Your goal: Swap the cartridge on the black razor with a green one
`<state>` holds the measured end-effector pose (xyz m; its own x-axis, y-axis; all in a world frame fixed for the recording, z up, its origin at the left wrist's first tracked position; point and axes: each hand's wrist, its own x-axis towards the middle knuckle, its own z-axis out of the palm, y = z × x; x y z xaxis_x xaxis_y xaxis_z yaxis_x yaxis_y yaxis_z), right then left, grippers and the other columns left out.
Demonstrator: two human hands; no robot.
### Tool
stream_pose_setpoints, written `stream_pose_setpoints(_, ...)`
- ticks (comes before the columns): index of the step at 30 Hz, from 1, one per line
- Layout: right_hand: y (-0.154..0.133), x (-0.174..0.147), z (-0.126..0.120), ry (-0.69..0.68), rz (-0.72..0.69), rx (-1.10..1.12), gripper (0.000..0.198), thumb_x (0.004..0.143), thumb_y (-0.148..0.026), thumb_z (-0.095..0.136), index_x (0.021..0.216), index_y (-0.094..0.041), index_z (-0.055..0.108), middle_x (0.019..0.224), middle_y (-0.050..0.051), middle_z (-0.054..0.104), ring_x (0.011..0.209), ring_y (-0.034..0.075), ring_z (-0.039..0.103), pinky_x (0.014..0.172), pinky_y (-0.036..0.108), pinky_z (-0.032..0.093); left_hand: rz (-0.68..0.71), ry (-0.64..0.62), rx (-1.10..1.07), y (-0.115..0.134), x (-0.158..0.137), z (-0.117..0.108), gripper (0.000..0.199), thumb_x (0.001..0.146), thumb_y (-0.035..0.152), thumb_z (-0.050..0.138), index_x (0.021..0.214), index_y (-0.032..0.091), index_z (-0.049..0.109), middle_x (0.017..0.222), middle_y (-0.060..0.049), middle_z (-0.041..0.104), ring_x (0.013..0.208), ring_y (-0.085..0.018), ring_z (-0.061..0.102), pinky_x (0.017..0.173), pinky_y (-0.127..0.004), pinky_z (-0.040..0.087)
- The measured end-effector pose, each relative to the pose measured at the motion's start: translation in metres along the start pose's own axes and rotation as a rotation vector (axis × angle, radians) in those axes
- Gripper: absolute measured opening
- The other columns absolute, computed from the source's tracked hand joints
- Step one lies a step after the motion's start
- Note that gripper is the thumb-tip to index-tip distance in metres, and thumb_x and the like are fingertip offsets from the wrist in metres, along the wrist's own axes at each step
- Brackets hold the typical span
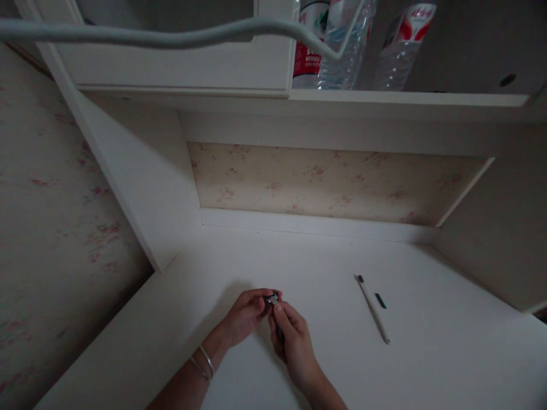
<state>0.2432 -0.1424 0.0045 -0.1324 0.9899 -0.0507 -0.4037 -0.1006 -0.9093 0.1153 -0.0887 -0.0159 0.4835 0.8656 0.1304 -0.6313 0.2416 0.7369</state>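
Both hands meet just above the white desktop (325, 364), near the lower middle of the view. My left hand (245, 313) has its fingers closed around a small dark object with a shiny metal part (272, 298); its exact kind is too small to make out. Pressed against the same object from the right are the thumb and fingers of my right hand (293, 336). A dark section also shows between the right fingers, mostly hidden by them. Two silver bangles (205, 361) circle the left wrist.
To the right lie a slim pale stick with a dark tip (374, 310) and a short dark green piece (380, 300). Plastic bottles (346, 51) stand on the shelf above. A pale cable (183, 37) crosses the top. Side panels (141, 171) flank the desk.
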Motion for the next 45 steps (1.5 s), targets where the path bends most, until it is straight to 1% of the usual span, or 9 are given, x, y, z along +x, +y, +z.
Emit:
stream_pose_setpoints(5,-0.001,-0.002,-0.001,-0.021,0.034,-0.009,0.042,0.083,-0.058,0.058,0.075,-0.018,0.048,0.052,-0.009,0.035,0.038,0.004,0.022,0.034,0.016,0.014,0.034,0.011,0.041,0.005,0.001,-0.001,0.025,0.070,0.026,0.078,0.093,0.017,0.073,0.106,-0.011,0.069,0.092,-0.018,0.063,0.084,-0.028,0.044)
stream_pose_setpoints(10,-0.005,-0.003,-0.001,-0.028,0.020,-0.055,0.045,0.081,-0.061,0.058,0.072,-0.018,0.049,0.050,-0.009,0.034,0.039,0.004,0.022,0.034,0.016,0.015,0.025,0.044,0.012,0.006,0.000,0.000,0.040,0.066,0.029,0.081,0.102,0.017,0.071,0.104,-0.011,0.070,0.094,-0.019,0.062,0.086,-0.029,0.043)
stream_pose_setpoints(15,-0.006,-0.003,-0.001,-0.050,0.012,-0.084,0.046,0.081,-0.061,0.058,0.068,-0.018,0.046,0.049,-0.009,0.033,0.038,0.004,0.021,0.034,0.016,0.014,0.029,0.037,0.028,0.007,0.001,-0.004,0.034,0.065,0.030,0.082,0.095,0.016,0.073,0.100,-0.011,0.071,0.090,-0.019,0.063,0.082,-0.029,0.045)
stream_pose_setpoints(20,-0.005,-0.003,-0.002,-0.036,0.014,-0.073,0.046,0.082,-0.061,0.057,0.068,-0.018,0.046,0.049,-0.008,0.035,0.038,0.004,0.022,0.035,0.017,0.014,0.034,0.050,-0.003,0.005,0.000,-0.008,0.025,0.067,0.028,0.080,0.089,0.018,0.075,0.102,-0.010,0.071,0.094,-0.021,0.063,0.085,-0.030,0.043)
stream_pose_setpoints(24,-0.002,-0.002,-0.003,-0.046,0.025,-0.034,0.045,0.081,-0.059,0.059,0.070,-0.017,0.047,0.051,-0.008,0.037,0.039,0.004,0.023,0.035,0.016,0.014,-0.006,0.043,-0.005,0.003,-0.001,-0.010,0.025,0.065,0.026,0.081,0.088,0.018,0.075,0.106,-0.010,0.069,0.092,-0.020,0.062,0.084,-0.030,0.043)
stream_pose_setpoints(29,0.001,-0.001,-0.005,-0.041,0.066,0.001,0.041,0.083,-0.057,0.059,0.075,-0.018,0.051,0.051,-0.008,0.038,0.038,0.004,0.022,0.035,0.016,0.013,-0.006,0.013,0.010,0.003,-0.001,-0.011,0.027,0.066,0.027,0.081,0.091,0.019,0.075,0.112,-0.010,0.066,0.092,-0.018,0.059,0.080,-0.027,0.042)
stream_pose_setpoints(34,0.001,0.000,-0.005,-0.050,0.052,-0.007,0.042,0.082,-0.058,0.059,0.075,-0.018,0.051,0.050,-0.008,0.038,0.038,0.004,0.023,0.035,0.016,0.014,-0.011,0.019,0.011,0.005,-0.001,-0.008,0.028,0.065,0.028,0.082,0.090,0.018,0.075,0.110,-0.011,0.066,0.088,-0.017,0.059,0.078,-0.027,0.042)
stream_pose_setpoints(39,-0.002,-0.001,-0.004,-0.061,0.013,-0.045,0.044,0.083,-0.059,0.058,0.071,-0.018,0.049,0.050,-0.008,0.036,0.038,0.005,0.022,0.035,0.017,0.013,-0.019,0.031,-0.018,0.005,-0.001,-0.007,0.022,0.065,0.027,0.081,0.085,0.018,0.076,0.106,-0.010,0.068,0.086,-0.017,0.060,0.077,-0.026,0.043)
stream_pose_setpoints(45,-0.007,-0.004,-0.001,-0.055,-0.006,-0.095,0.048,0.081,-0.063,0.057,0.067,-0.018,0.047,0.048,-0.008,0.033,0.038,0.005,0.021,0.035,0.018,0.014,-0.020,0.034,0.016,0.005,0.000,-0.006,0.029,0.065,0.031,0.081,0.089,0.017,0.075,0.102,-0.010,0.069,0.086,-0.017,0.059,0.077,-0.026,0.042)
